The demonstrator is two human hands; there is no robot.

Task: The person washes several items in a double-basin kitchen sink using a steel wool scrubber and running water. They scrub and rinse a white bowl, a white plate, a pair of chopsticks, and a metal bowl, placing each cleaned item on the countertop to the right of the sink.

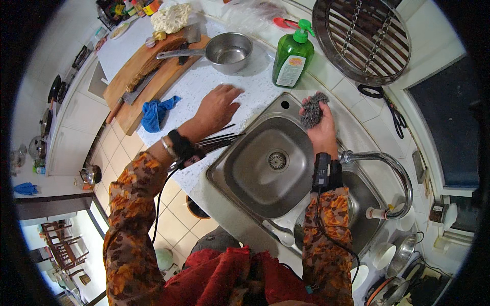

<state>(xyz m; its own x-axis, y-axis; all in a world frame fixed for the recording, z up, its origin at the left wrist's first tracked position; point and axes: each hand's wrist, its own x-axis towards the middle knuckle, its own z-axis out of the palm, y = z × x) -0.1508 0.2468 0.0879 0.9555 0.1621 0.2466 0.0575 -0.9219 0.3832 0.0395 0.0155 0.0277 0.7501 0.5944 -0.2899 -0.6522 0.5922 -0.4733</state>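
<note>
My right hand [322, 126] grips a grey steel-wool scourer [314, 111] above the back right corner of the steel sink basin [264, 179]. Over the countertop, left of the sink, my left hand [218, 109] is palm down with slightly blurred fingers apart, and nothing shows in it. Dark chopsticks [218, 142] lie below that wrist, by the sink rim. Beyond the hand stands a steel saucepan [229, 51], its handle pointing left. A green pump bottle of detergent [293, 61] is upright behind the sink. A blue cloth [156, 114] lies crumpled left of the hand.
A chrome faucet [398, 160] arches over the second basin, partly hidden by my right arm. The wooden cutting board [122, 122] carries a cleaver [139, 91]. A white spoon [285, 238] rests on the sink's near edge. Scissors [394, 114] hang on the right wall.
</note>
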